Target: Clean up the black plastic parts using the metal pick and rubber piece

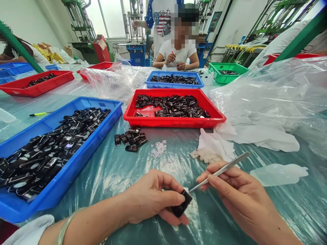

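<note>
My left hand (163,197) pinches a small black plastic piece (182,205) between thumb and fingers, low in the middle of the view. A bit of white shows at the piece's upper edge. In my right hand (236,190) is a pair of metal tweezers (223,169), slanting down to the left. The tip meets or nearly meets the upper corner of the black piece. Beyond my hands lies a loose group of similar black pieces (131,139), with a small heap of white scraps (159,149) to its right.
A blue tray (84,163) full of black pieces stands at left; a red tray (176,121) with more sits ahead. To the right are a white cloth (216,144), a translucent bottle (279,174) and plastic sheeting (276,88). A co-worker (178,51) sits across the table.
</note>
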The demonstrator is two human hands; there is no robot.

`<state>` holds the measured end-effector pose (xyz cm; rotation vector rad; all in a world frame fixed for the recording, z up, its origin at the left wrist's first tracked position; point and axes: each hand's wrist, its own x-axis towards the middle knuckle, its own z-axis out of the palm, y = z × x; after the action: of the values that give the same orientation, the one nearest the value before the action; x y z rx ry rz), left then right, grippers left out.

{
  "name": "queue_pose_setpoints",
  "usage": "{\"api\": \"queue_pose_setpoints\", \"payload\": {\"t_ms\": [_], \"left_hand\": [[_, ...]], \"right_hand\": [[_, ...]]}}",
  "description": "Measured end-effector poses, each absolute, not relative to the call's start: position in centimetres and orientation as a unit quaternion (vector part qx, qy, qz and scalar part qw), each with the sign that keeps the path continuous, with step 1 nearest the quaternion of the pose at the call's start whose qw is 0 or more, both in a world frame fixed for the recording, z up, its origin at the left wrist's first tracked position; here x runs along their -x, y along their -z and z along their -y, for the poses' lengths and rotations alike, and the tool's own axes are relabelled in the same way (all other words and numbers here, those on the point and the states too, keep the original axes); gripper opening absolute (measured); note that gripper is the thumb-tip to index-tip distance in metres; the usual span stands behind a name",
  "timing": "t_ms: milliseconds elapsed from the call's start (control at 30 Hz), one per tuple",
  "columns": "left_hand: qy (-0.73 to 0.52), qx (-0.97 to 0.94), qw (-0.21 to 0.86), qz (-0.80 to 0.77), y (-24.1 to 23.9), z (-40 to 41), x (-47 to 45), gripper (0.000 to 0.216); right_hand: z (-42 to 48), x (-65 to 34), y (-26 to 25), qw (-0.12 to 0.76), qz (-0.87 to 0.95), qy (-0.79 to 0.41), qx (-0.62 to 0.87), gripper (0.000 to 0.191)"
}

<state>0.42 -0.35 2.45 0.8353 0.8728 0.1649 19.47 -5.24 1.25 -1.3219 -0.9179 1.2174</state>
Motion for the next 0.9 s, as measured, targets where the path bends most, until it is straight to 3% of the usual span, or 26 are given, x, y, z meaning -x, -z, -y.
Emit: {"api": "queue_pose_setpoints", "payload": {"t_ms": [500,900], "left_hand": [[-0.077,-0.395,0.813,-0.42,-2.4,0.6,-0.7,0.027],[-0.068,-0.398,0.806,-0.432,-2.7,0.5,-0.8,0.02]], "right_hand": [[5.4,-18.4,-0.8,0.456,0.405,-0.573,0.548,0.025],[5.2,-18.5,-0.7,0.45,0.403,-0.59,0.536,0.026]]}}
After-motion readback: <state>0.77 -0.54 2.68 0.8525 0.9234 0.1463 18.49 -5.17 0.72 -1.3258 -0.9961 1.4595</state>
